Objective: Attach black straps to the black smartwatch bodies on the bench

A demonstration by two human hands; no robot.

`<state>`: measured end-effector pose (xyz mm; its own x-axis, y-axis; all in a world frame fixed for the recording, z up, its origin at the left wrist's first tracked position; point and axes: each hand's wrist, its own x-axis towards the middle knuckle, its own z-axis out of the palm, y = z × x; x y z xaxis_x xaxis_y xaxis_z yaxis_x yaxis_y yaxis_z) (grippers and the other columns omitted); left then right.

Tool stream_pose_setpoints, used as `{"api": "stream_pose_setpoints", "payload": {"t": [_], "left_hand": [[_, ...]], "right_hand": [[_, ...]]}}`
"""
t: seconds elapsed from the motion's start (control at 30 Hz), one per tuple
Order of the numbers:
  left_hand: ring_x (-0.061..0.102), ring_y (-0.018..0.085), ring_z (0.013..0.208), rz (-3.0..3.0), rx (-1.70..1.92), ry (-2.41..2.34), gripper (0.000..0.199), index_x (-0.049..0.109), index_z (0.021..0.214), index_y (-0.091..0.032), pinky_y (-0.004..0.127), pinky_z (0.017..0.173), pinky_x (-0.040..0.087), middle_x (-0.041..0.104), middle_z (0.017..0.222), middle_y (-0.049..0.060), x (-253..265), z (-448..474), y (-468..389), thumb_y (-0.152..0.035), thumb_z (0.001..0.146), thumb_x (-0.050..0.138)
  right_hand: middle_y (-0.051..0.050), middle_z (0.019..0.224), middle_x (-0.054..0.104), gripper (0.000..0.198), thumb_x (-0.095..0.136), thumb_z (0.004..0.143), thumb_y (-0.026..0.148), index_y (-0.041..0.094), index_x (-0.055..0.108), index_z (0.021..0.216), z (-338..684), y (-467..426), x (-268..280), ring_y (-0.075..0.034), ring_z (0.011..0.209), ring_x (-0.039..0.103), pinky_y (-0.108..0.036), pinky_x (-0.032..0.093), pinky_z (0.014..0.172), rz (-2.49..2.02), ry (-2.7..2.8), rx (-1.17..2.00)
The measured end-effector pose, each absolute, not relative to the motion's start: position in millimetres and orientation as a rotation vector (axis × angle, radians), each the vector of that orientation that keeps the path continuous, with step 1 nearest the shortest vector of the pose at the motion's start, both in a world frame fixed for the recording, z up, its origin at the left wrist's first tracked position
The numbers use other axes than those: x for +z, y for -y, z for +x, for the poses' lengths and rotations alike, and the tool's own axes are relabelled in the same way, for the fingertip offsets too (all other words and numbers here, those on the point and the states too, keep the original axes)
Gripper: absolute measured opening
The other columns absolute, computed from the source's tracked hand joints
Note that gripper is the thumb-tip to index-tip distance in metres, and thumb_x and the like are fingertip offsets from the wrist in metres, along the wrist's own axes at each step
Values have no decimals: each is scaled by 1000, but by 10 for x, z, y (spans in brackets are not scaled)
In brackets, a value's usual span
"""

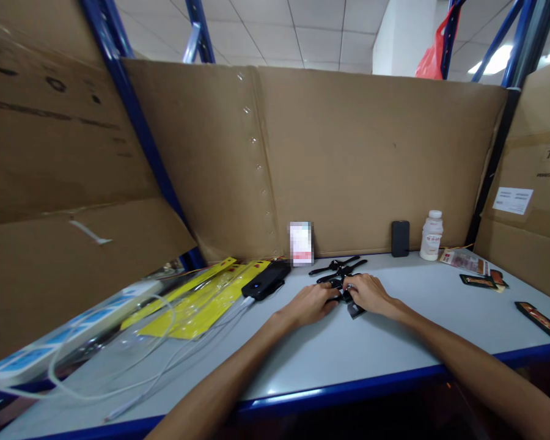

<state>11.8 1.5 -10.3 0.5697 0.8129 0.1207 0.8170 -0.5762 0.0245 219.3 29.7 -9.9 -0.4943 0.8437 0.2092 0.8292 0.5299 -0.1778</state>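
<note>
My left hand (315,304) rests on the grey tabletop, its fingers bent round a dark piece that they mostly cover. My right hand (365,293) is close beside it, fingers curled down onto a black item (347,297) between the two hands; its kind cannot be made out. A flat black piece (355,310) shows just below the right fingers. Right behind the hands lie slim black items (338,265) with long narrow ends and thicker middles, looking like small clamps or strapped watches.
Left are yellow packages (187,315), a black power bank (266,280), white cables (174,360) and a power strip (73,330). A blurred-screen phone (301,244), a dark phone (400,239) and a white bottle (431,236) stand behind. Snack wrappers (479,281) lie right. Cardboard (348,153) walls the back.
</note>
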Motion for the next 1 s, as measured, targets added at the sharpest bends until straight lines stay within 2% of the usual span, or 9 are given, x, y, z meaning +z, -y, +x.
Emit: {"api": "stream_pose_setpoints", "payload": {"t": [0.1,0.33,0.47,0.57,0.67,0.77,0.87,1.0], "left_hand": [[69,26,98,-2759,-200,1428,28,68,120,-24,34,82,54,69,115,10,-113,112,-23,-27,99,50],[69,26,101,-2753,-173,1439,29,67,122,-24,35,83,54,69,117,10,-103,113,-20,-25,99,50],[69,27,101,-2760,-181,1426,30,66,125,-24,37,84,54,68,118,10,-109,111,-20,-25,99,51],[69,27,100,-2762,-182,1431,29,67,123,-24,37,84,55,69,116,10,-100,117,-10,-25,99,52],[69,27,100,-2769,-172,1447,28,67,123,-24,36,84,55,69,116,10,-80,128,1,-25,99,52],[69,28,102,-2772,-170,1458,29,67,123,-25,37,85,55,68,118,9,-71,132,0,-25,99,52],[69,27,102,-2772,-180,1447,29,67,123,-25,36,85,54,69,117,9,-82,127,-8,-24,99,51],[69,27,100,-2760,-180,1445,29,67,123,-24,36,84,54,69,116,10,-111,113,-20,-24,99,52]], "right_hand": [[-4,111,77,33,52,90,17,29,71,115,2199,-303,-99,-23,100,70,-27,41,78,-1425,2475,69],[-8,105,77,23,51,98,33,24,68,110,2188,-256,-49,-24,94,71,-29,40,75,-1498,2437,-19],[-10,104,77,33,51,100,48,22,66,113,2171,-233,-33,-26,95,71,-30,41,76,-1537,2419,-48],[-13,104,76,39,50,100,52,20,67,114,2159,-244,-60,-28,96,71,-31,43,77,-1596,2419,-70],[-13,103,77,33,51,99,45,20,69,110,2161,-273,-95,-28,95,72,-31,43,77,-1604,2440,-57],[-9,105,78,26,52,96,29,25,71,112,2182,-302,-113,-25,96,71,-30,43,78,-1526,2470,-11],[-4,107,78,33,50,92,19,30,74,111,2205,-318,-104,-23,101,70,-28,42,79,-1431,2502,65],[-2,106,78,36,51,90,17,31,74,114,2209,-322,-74,-22,100,70,-27,41,77,-1413,2474,112]]}}
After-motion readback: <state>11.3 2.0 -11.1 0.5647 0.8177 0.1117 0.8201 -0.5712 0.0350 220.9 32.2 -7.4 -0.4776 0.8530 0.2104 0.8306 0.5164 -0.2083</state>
